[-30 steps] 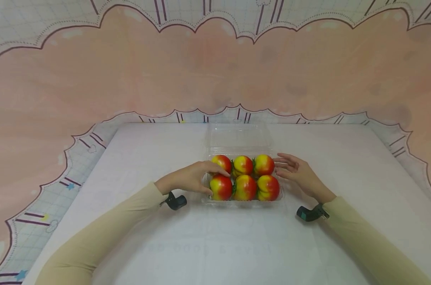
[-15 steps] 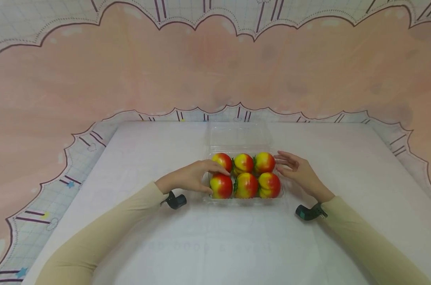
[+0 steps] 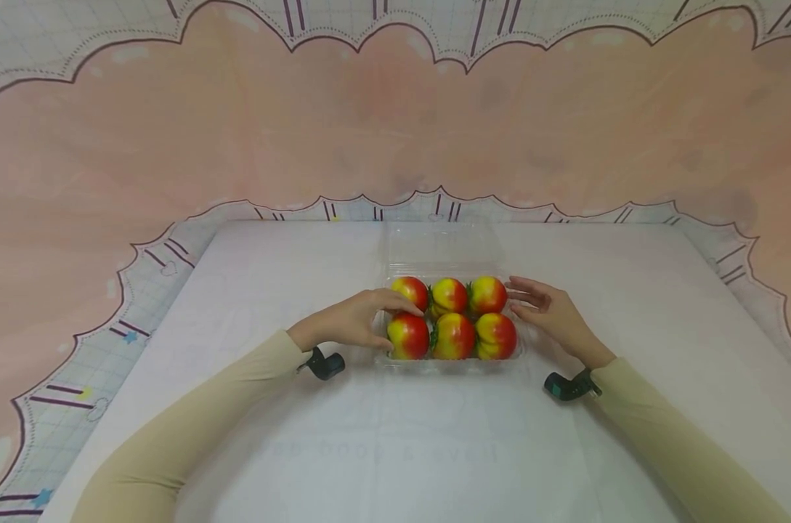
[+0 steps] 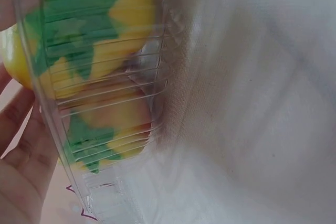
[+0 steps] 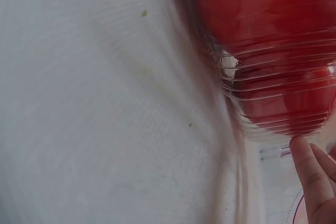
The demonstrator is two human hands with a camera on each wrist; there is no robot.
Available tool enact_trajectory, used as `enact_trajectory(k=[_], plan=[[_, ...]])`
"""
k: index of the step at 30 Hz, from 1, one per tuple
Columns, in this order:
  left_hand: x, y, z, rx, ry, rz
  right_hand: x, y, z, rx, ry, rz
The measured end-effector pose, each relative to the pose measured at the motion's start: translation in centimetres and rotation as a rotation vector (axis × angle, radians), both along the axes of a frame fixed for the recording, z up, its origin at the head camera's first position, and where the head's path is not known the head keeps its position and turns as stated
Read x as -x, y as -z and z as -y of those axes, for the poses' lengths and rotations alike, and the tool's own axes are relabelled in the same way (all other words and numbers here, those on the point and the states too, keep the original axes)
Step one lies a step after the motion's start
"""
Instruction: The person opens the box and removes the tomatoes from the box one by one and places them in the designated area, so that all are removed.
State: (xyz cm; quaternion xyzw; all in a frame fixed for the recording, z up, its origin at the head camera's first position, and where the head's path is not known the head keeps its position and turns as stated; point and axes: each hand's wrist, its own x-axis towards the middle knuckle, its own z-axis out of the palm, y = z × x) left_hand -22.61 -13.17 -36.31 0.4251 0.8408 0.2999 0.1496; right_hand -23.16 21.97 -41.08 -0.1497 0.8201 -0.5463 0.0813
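A clear plastic clamshell box (image 3: 450, 365) holds two rows of shiny red-and-yellow fruits with green leafy tops, tomato-like in shape. My left hand (image 3: 352, 319) reaches over the box's left wall and grips the front-left fruit (image 3: 410, 338), with the thumb at its near side and the fingers over its far side. Through the ribbed wall in the left wrist view, the leaf-topped fruit (image 4: 121, 30) shows between thumb and fingers. On the other side, my right hand (image 3: 552, 312) has relaxed fingers by the right wall; one fingertip (image 5: 299, 145) meets the ribbed plastic in the right wrist view.
The box's transparent lid (image 3: 442, 245) lies folded back toward the table's far edge. A white cloth covers the table (image 3: 382, 457). Behind it hangs a peach-coloured patterned backdrop (image 3: 369, 131). Dark wrist cameras sit under both sleeves.
The head view has tilted slightly. The box, its fruits and my left hand have shifted slightly right. My right hand stays by the right wall, and both hands keep their shape.
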Motion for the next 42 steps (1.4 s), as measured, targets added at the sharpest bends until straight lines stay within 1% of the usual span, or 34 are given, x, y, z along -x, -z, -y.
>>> enact_trajectory(k=[9,12,16,21,25,28,32,35,38,42], plan=[[0.1,0.0,0.0,-0.022,-0.018,0.003,0.0,0.1,0.0,-0.009,0.008,0.012],[0.1,-0.1,0.0,-0.022,-0.023,-0.008,0.1,0.1,0.0,-0.001,0.012,0.011],[0.0,-0.1,0.0,0.000,-0.029,-0.023,0.1,0.1,0.0,0.012,0.012,0.005],[0.1,-0.1,0.0,0.043,-0.024,-0.060,0.0,0.0,0.0,0.032,0.009,0.017],[0.2,-0.2,-0.2,0.066,0.000,-0.057,0.0,0.0,0.0,0.030,0.010,0.023],[0.3,-0.3,-0.2,0.068,0.036,-0.052,0.0,0.0,0.0,0.032,0.015,0.021],[0.4,-0.7,-0.2,0.077,0.079,-0.068,0.1,0.0,0.1,0.058,0.012,0.027],[0.3,-1.0,-0.3,0.105,0.091,-0.070,0.1,0.0,0.1,0.066,0.009,0.035],[0.3,-1.4,-0.4,0.139,0.097,-0.068,0.0,-0.1,0.1,0.048,0.014,0.039],[0.3,-1.5,-0.7,0.167,0.112,-0.077,0.0,-0.2,0.1,0.031,0.015,0.040]])
